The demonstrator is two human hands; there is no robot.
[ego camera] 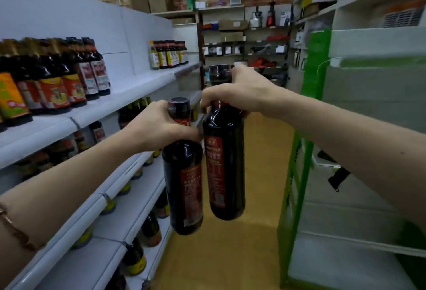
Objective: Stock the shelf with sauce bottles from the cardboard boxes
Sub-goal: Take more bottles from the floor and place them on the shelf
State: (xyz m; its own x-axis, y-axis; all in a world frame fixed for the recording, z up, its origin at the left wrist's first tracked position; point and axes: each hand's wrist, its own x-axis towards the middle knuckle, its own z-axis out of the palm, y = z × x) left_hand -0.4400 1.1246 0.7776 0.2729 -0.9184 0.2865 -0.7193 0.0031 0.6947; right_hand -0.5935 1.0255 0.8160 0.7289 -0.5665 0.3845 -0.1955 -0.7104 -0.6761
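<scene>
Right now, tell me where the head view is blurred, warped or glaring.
Head view: wide-angle warp bends the white shelf and green rack; edges smear, worst at the bottom corners; ceiling light streaks the shoulders of both dark bottles, left bottle and right bottle; the labels are too soft to read.

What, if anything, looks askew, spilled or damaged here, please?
Nothing stands out. The left hand and right hand each grip a capped dark bottle by the neck; shelf bottles stand upright, no spills.
</scene>
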